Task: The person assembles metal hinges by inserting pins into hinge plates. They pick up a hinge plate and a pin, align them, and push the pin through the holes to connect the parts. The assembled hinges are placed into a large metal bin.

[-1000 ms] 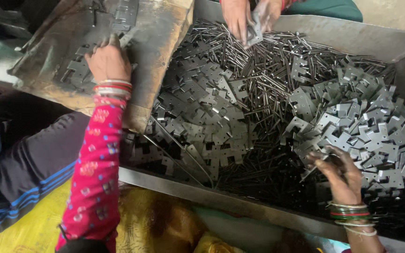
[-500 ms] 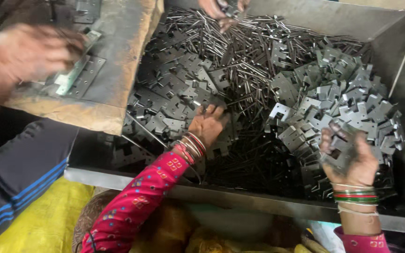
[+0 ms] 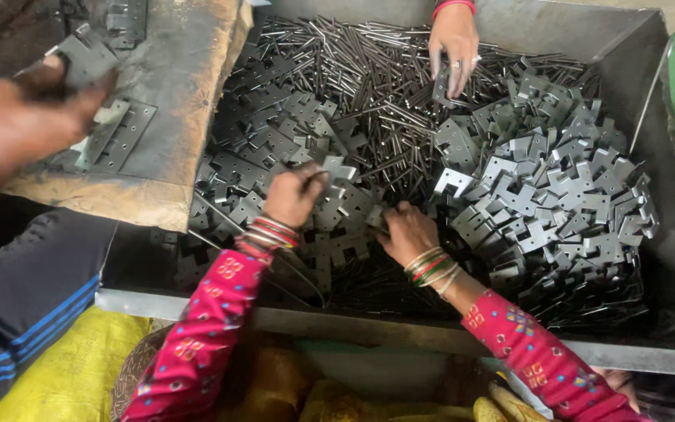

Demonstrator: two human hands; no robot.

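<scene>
A big grey metal bin [image 3: 658, 258] holds a heap of dark stamped hinge plates [image 3: 556, 195] and thin steel pins [image 3: 353, 62]. My left hand [image 3: 294, 195], in a pink sleeve with bangles, is over the middle of the heap, its fingers closed on one hinge plate [image 3: 336, 173]. My right hand [image 3: 408, 231] lies just to its right, knuckles up. Its fingertips curl onto a plate [image 3: 375, 217] in the pile.
Another person's hand [image 3: 455, 43] reaches into the pins at the far edge. At the left, a third person's hand [image 3: 17, 117] holds a plate over a worn wooden board [image 3: 181, 94] that carries assembled hinges. Yellow sacking [image 3: 64, 375] lies below.
My left hand left the board, dropped into the bin and rose to mid-heap with a plate. My right hand moved from the right-hand pile to the middle, beside the left.
</scene>
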